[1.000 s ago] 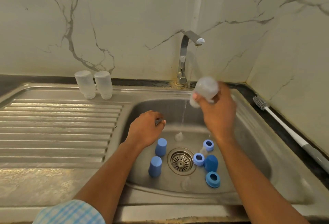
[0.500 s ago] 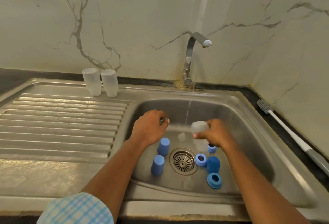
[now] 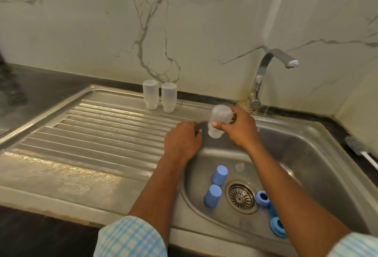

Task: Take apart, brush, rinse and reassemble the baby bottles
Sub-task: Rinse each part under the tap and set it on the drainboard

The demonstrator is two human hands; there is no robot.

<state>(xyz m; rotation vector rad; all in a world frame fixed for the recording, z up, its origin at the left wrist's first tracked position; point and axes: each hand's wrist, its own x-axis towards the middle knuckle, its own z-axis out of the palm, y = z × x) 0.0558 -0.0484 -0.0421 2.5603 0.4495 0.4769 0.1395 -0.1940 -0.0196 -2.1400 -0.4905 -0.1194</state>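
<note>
Right hand (image 3: 239,130): fingers (image 3: 217,125) clenched round a clear bottle (image 3: 220,116), held neck-down over the back-left corner of the steel sink (image 3: 306,154). Bottle touched nothing but the hand.

Left hand (image 3: 182,142) sat just left of those fingers, at the basin's left rim, knuckles up and fingers curled under. Could not tell if they held anything.

Relative to the right fingers:
- Up and left, well apart: two clear bottles (image 3: 150,97) (image 3: 169,97), standing upside down side by side at the back of the ribbed drainboard (image 3: 92,134).
- Below, on the basin floor: clear nipple (image 3: 239,167), two blue caps (image 3: 219,175) (image 3: 212,195) left of the drain strainer (image 3: 241,196), two blue rings (image 3: 262,198) (image 3: 277,227) right of it, partly behind the right forearm.
- Up and right: steel tap (image 3: 266,76), spout pointing right.
- Far right: bottle brush (image 3: 356,147) lying on the dark bench (image 3: 30,85) beside the sink.

Room: white veined marble wall (image 3: 122,21) behind and on the right. Drainboard was wet and glossy at the near edge. Checked sleeves (image 3: 131,238) at the bottom.
</note>
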